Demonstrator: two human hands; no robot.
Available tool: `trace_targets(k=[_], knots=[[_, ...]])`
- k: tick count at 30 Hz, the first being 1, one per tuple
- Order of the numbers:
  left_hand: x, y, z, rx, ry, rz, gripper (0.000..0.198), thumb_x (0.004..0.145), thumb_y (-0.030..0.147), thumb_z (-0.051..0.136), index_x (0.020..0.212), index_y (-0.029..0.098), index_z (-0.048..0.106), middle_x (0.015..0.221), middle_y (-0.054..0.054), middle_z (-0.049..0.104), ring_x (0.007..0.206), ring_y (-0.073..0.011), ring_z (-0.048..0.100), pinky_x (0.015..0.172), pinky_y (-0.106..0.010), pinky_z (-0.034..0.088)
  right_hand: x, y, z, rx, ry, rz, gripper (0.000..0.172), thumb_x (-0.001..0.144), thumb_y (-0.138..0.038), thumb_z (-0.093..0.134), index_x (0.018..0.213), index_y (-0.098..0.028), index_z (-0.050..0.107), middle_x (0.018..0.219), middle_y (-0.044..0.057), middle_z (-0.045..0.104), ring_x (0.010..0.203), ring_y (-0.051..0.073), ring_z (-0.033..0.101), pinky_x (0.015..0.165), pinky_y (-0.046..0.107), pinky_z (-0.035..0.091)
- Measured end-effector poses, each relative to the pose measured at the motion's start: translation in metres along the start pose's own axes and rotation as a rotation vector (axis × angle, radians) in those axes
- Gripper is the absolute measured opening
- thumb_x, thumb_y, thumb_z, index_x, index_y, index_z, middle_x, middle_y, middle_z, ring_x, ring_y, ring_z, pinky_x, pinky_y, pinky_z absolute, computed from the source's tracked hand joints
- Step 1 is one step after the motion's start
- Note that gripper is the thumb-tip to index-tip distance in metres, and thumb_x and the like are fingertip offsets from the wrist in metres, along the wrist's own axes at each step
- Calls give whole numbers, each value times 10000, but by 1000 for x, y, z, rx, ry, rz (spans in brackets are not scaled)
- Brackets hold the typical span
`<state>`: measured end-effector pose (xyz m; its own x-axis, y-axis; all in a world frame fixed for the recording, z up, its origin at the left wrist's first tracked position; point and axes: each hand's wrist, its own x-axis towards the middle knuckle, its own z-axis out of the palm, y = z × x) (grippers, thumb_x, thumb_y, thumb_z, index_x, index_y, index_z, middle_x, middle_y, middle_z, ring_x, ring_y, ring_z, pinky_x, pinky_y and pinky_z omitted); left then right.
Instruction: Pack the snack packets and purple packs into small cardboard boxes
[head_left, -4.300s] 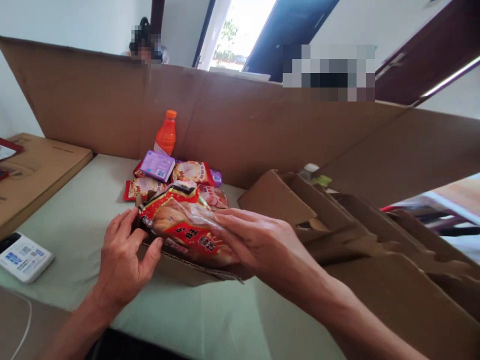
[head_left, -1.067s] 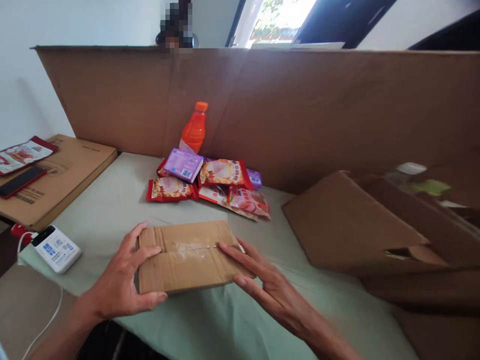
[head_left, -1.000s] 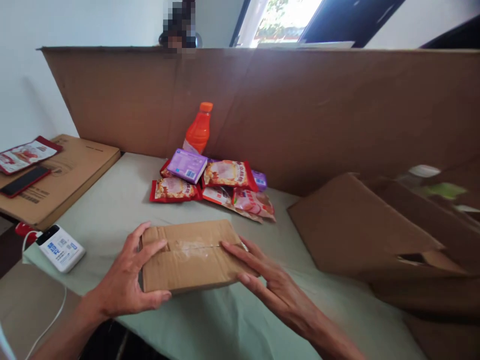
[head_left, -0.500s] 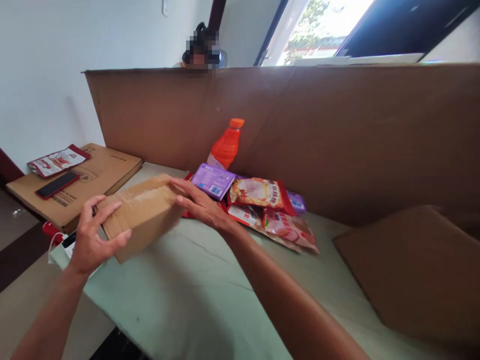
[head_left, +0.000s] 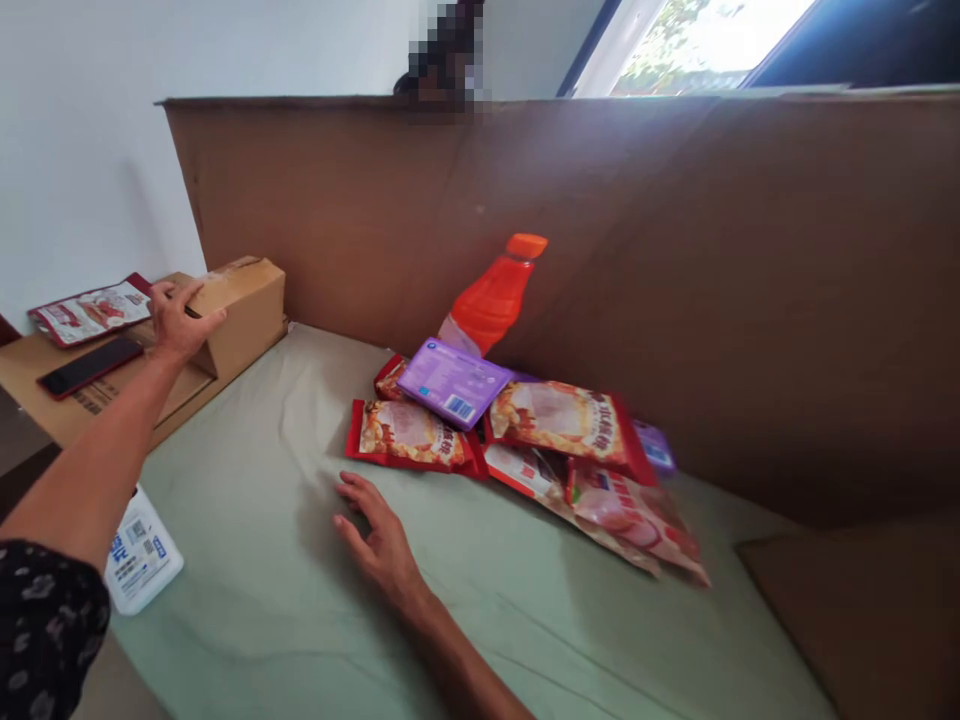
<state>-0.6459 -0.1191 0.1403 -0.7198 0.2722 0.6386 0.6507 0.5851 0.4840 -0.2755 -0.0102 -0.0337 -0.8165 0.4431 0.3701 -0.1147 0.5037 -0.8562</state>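
At the left, my left hand [head_left: 180, 318] grips the near left end of a small brown cardboard box [head_left: 251, 305], thumb and fingers at its edge. That box stands on a flat cardboard carton [head_left: 180, 395]. My right hand [head_left: 379, 540] is empty over the green cloth, fingers apart and slightly bent. Beyond it lies a pile of snacks: a red-edged snack bag [head_left: 412, 437], a purple packet [head_left: 455, 380], another red-edged bag [head_left: 562, 418] and a pink bag [head_left: 637, 505]. An orange bottle [head_left: 491, 295] leans behind them.
A tall cardboard panel [head_left: 360, 200] borders the back. The carton also bears a phone [head_left: 90, 367] and a red-and-white pouch [head_left: 94, 312]. A white labelled pack [head_left: 142, 555] lies near the left edge. Another cardboard piece [head_left: 862, 590] lies right. Behind the panel is a person [head_left: 442, 60].
The small box has moved from between both hands over the cloth to the carton at the left. My right hand has let go and drawn back toward me. The view has shifted.
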Motion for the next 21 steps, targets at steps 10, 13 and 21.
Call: trace_targets(k=[10,13,21], knots=[[50,-3,51,-25,-93,-68,584,671,318,771,1224,159,671,1343,-139,479,1353,-320,425,1208,-461,291,1,1,-4,25,2,26,241,932,-336,598,1124,-239,707,1285,143,685,1186,274,665,1000,438,558],[50,-1,51,-18,-120,-97,601,684,357,750,1243,155,664,1424,-149,433,1417,-354,373,1221,-476,254,1,0,-5,31,-4,12,216,924,-318,595,1085,-237,716,1260,138,699,1160,269,679,993,428,561],[24,48,30,11,-118,-152,1072,636,301,843,1555,146,312,1670,-258,-8,1534,-497,81,1208,-671,83,8,0,-1,28,38,-14,193,898,-318,582,971,-221,731,1162,134,738,1062,253,715,913,397,591]])
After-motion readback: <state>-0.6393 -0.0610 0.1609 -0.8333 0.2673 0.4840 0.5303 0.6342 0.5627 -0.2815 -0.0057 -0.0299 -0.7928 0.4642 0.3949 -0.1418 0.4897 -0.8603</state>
